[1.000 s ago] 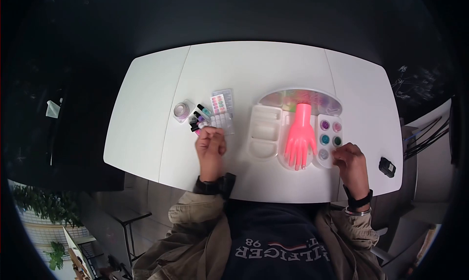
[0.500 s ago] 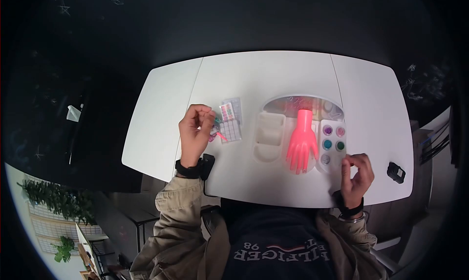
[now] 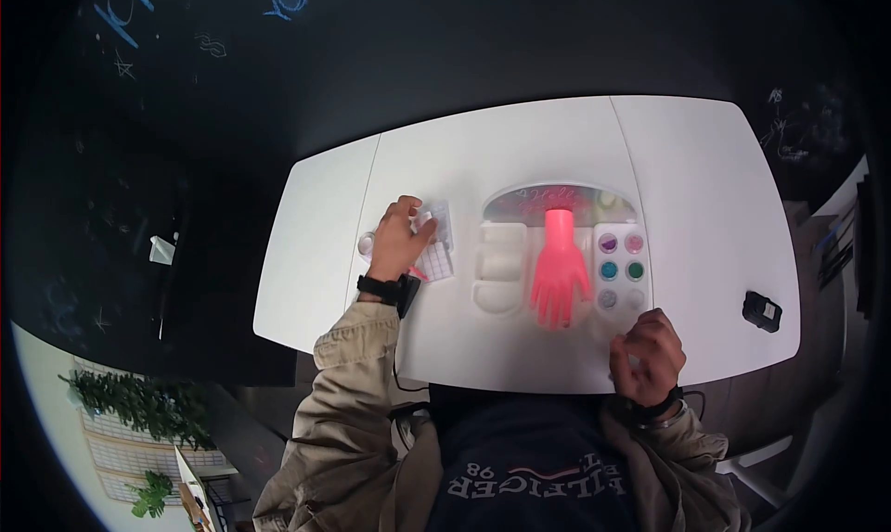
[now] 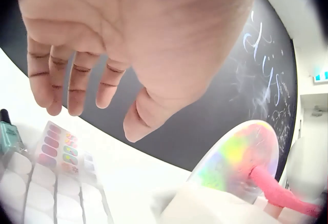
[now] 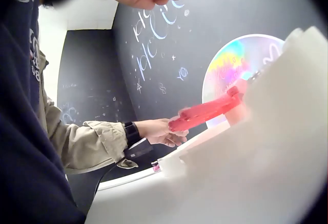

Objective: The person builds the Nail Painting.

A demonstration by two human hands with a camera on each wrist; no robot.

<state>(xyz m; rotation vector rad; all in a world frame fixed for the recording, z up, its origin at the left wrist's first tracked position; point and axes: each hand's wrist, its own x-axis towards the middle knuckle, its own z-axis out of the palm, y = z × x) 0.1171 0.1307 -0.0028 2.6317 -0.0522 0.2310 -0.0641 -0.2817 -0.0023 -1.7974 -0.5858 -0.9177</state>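
My left hand (image 3: 399,238) is over the left part of the table, fingers hanging relaxed and holding nothing. Below its fingertips lie a clear compartment box of white nail tips (image 4: 41,193) and a sheet of colourful nail stickers (image 4: 59,147). A teal nail polish bottle (image 4: 9,137) stands beside them. My right hand (image 3: 650,356) hovers near the table's front edge, its fingers loosely curled, with nothing showing in them. Ahead and to its left a pink practice hand (image 3: 558,272) lies palm down, fingers toward me. Glitter pots (image 3: 609,270) sit in a white tray next to it.
A white divided tray (image 3: 502,296) lies left of the practice hand, and a rounded mirror (image 3: 512,207) rises behind it. A small round container (image 3: 366,244) is partly covered by my left hand. A black device (image 3: 761,311) lies on the table's right end.
My left hand has gone forward over the nail tip box, and its fingers have loosened. My right hand has drawn back from the glitter pots toward the front edge. The head view has shifted.
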